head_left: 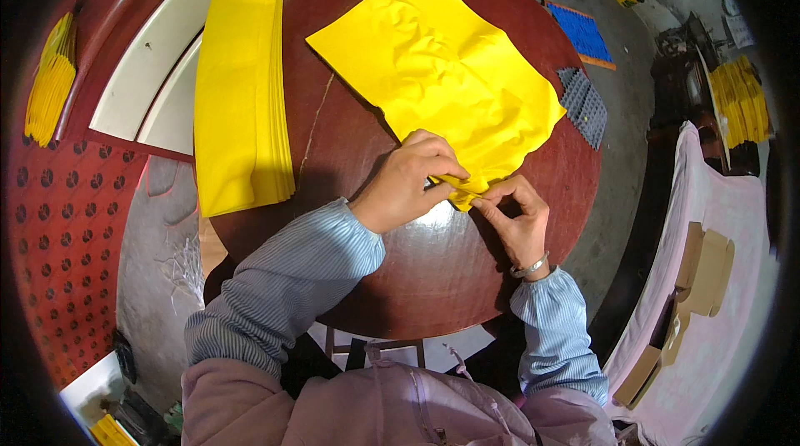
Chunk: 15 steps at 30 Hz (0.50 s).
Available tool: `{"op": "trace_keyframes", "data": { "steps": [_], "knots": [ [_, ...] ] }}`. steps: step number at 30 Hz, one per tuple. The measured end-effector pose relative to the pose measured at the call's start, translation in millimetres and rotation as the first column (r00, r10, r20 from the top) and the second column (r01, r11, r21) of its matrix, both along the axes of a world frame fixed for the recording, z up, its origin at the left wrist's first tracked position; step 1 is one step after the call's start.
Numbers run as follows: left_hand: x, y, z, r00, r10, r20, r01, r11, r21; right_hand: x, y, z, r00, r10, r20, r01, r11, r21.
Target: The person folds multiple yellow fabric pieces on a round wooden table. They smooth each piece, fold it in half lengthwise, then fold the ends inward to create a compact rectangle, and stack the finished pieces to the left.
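A wrinkled yellow sheet, fabric-like or paper-like, (450,62) is spread over the round reddish-brown table (350,313). Its near corner is gathered into small folds between my hands. My left hand (408,179) grips the gathered edge with thumb and fingers pressed together. From the right, my right hand (518,217) pinches the same bunched corner between thumb and forefinger. Whether the yellow piece is one layer or a flat bag, I cannot tell. Left of it lies a tall stack of folded yellow sheets (242,96).
A grey studded mat piece (583,106) rests at the table's right edge. More yellow stacks stand at the far left (50,83) and far right (740,100). An opened cardboard box (704,271) sits on a pink-covered surface (733,346). A blue mat (581,33) is on the floor.
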<state>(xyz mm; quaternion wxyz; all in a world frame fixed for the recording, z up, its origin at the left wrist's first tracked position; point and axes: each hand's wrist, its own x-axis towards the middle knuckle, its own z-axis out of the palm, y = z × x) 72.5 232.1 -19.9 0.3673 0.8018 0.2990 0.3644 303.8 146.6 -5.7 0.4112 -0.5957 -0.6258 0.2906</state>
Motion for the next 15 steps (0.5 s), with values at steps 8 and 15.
{"op": "trace_keyframes", "data": {
  "steps": [8,15],
  "knots": [
    [2.7,-0.6,-6.0,0.999,0.036,0.015,-0.035,0.999,-0.031,1.9,-0.7,6.2,0.991,0.101,0.088,-0.105,0.994,0.039],
    [-4.6,2.9,1.1,0.999,-0.040,0.001,0.040,0.998,-0.045,2.0,0.4,5.1,0.999,0.049,0.024,-0.048,0.999,-0.020]
  ]
}}
